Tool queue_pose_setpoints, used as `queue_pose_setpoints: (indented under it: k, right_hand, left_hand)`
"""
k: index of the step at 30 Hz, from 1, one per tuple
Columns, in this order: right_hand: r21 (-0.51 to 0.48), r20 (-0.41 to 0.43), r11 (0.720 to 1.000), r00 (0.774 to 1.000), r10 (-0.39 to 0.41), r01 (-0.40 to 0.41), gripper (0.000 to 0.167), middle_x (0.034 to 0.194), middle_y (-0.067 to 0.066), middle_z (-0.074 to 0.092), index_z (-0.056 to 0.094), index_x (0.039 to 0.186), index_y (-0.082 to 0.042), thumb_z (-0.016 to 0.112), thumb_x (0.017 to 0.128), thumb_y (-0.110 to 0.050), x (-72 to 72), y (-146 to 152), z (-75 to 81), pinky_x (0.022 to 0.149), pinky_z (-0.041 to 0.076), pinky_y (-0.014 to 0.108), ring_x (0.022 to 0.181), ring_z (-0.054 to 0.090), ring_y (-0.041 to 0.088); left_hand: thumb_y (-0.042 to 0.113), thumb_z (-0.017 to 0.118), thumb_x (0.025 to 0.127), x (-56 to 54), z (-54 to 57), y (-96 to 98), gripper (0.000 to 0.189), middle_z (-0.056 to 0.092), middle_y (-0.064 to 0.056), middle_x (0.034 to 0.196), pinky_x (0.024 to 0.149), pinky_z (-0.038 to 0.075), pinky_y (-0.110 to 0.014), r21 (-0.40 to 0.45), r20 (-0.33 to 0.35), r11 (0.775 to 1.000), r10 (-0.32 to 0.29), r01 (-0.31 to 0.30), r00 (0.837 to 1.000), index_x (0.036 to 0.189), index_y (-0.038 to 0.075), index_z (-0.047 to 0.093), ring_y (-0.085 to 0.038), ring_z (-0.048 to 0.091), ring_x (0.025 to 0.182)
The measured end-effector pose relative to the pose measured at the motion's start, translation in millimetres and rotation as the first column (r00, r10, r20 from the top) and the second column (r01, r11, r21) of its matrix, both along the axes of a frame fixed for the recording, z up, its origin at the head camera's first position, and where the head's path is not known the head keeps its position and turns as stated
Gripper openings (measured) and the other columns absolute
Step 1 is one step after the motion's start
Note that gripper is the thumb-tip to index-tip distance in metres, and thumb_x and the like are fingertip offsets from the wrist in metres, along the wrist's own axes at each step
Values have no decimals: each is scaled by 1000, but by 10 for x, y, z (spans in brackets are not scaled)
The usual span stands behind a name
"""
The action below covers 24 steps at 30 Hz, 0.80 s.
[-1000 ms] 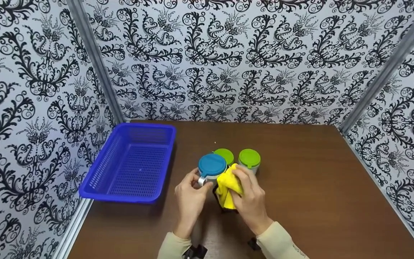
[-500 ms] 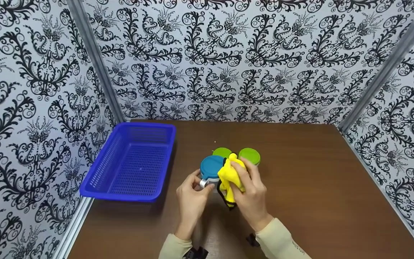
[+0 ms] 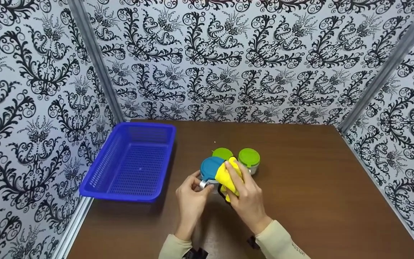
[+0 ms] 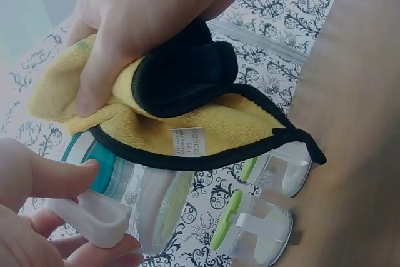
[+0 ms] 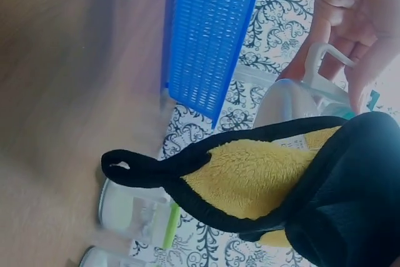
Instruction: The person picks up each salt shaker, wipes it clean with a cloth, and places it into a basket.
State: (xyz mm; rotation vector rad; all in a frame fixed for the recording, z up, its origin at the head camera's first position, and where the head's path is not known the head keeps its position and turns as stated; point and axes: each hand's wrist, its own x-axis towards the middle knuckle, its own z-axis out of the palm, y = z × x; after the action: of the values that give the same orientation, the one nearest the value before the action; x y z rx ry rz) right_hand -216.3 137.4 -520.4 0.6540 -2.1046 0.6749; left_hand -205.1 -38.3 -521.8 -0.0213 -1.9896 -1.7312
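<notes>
My left hand [image 3: 191, 201] grips the white handle [image 4: 100, 220] of a clear jar [image 5: 281, 101] with a blue lid [image 3: 210, 167]. The jar is held up off the table. A yellow cloth [image 3: 228, 176] with black edging and a black hanging loop is bunched in my right hand [image 3: 247, 201]. The cloth lies against the right side of the lid and covers part of it. In the left wrist view, the cloth's black reverse side [image 4: 181, 79] and a white label [image 4: 189, 141] show. Much of the jar's body is hidden in the head view.
Two jars with green lids, one behind the blue lid [image 3: 222, 153] and one to its right [image 3: 249, 157], stand on the brown table [image 3: 307, 172]. A blue plastic basket [image 3: 164, 169] sits at the left. Patterned walls [image 3: 228, 54] enclose the back and sides.
The cloth has moved up, then partly over the right side of the blue lid, with my right hand. The left hand keeps its grip and has shifted only slightly.
</notes>
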Motion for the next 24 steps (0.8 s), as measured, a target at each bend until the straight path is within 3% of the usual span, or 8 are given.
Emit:
queue_pose_setpoints:
  k: [5, 13, 20, 24]
  right_hand:
    - [6, -35, 1000, 999, 7, -7, 86, 137, 14, 57, 52, 148, -18, 92, 72, -12, -36, 13, -98, 92, 53, 42, 117, 63, 28]
    - [22, 29, 1000, 1000, -8, 7, 82, 126, 13, 62, 53, 147, -19, 90, 74, -7, -64, 70, -318, 89, 56, 38, 104, 67, 25]
    - [0, 34, 1000, 999, 5, -5, 77, 125, 12, 63, 53, 147, -17, 86, 79, -7, -49, 64, -306, 88, 56, 36, 104, 67, 23]
    - [-21, 47, 1000, 999, 19, -18, 78, 127, 9, 63, 52, 148, -16, 86, 79, -8, -39, 46, -282, 90, 54, 35, 107, 66, 20]
  left_hand:
    - [3, 89, 71, -3, -7, -49, 31, 71, -9, 119, 75, 59, -32, 0, 11, 1000, 21, -21, 1000, 71, 12, 59, -20, 71, 94]
    - [1, 88, 71, -25, 38, -148, 31, 71, -11, 117, 76, 59, -35, 0, -10, 1000, 28, -28, 1000, 73, 11, 59, -23, 71, 96]
    - [-1, 88, 72, -61, 4, -155, 31, 71, -12, 117, 84, 57, -37, 25, -37, 1000, -9, 9, 999, 85, 8, 62, -25, 69, 106]
    - [-7, 85, 73, -69, 11, -149, 28, 70, -17, 117, 80, 58, -41, 9, -71, 1000, -10, 11, 997, 84, 2, 61, -31, 69, 105]
